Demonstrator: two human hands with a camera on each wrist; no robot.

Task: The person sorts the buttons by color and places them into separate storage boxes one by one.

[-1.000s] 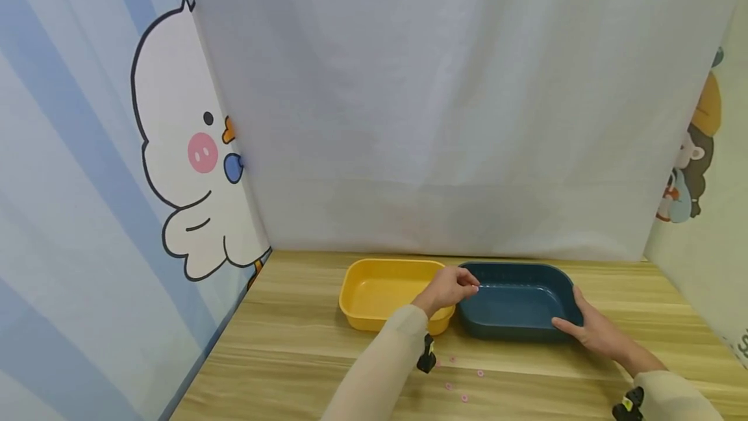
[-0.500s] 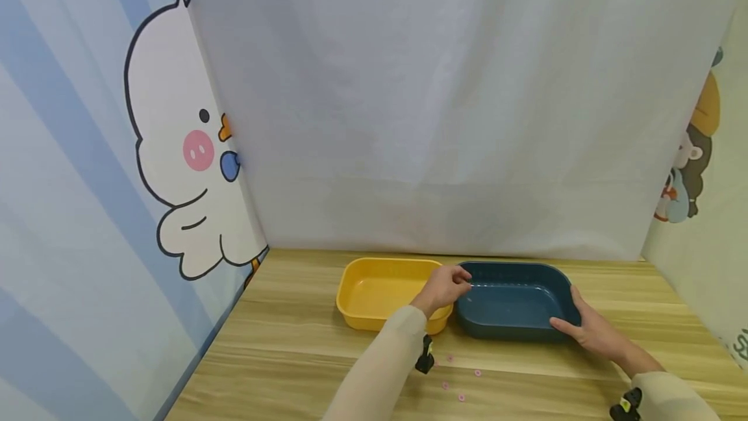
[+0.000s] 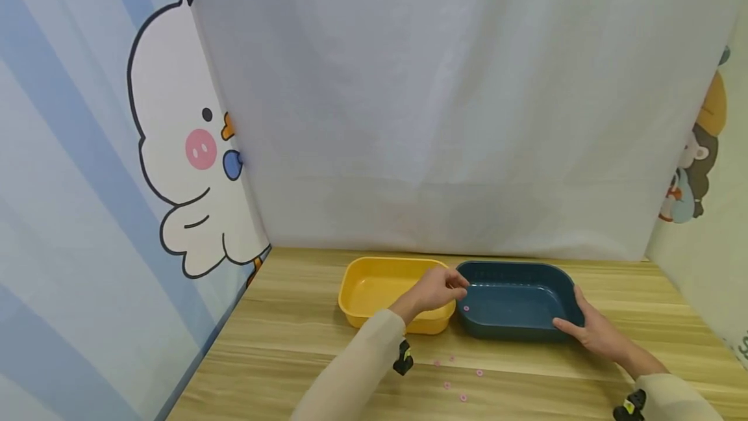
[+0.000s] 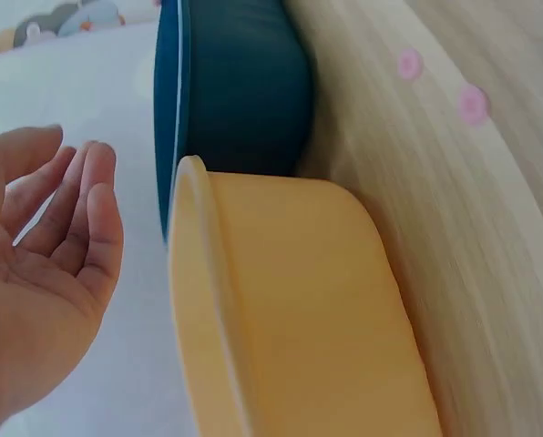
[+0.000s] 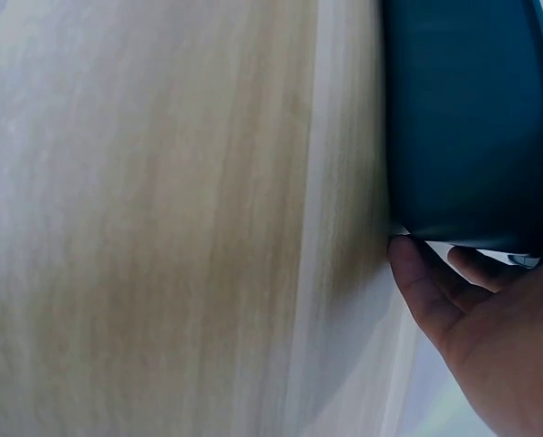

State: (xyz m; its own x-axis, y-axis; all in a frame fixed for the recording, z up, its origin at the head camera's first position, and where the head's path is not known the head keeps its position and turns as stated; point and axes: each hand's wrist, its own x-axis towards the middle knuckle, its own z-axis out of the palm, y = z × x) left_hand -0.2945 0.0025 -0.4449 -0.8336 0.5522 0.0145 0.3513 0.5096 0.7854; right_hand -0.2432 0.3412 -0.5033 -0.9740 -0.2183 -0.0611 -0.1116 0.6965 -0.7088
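Your left hand (image 3: 432,289) is in the air over the place where the yellow tray (image 3: 374,288) and the dark blue tray (image 3: 514,304) stand side by side. Its fingers are relaxed and a little bent, and the left wrist view shows nothing between them. Just below its fingertips, one small pink ring (image 3: 465,308) is seen against the left part of the dark blue tray; I cannot tell if it is in the air or lies on the tray. Your right hand (image 3: 598,333) grasps the right end of this tray, with the thumb at the near rim. On the wooden table (image 3: 280,343), in front of the trays, lie five more pink rings (image 3: 463,397), apart from one another. Behind the table hangs a pale grey curtain (image 3: 438,115)
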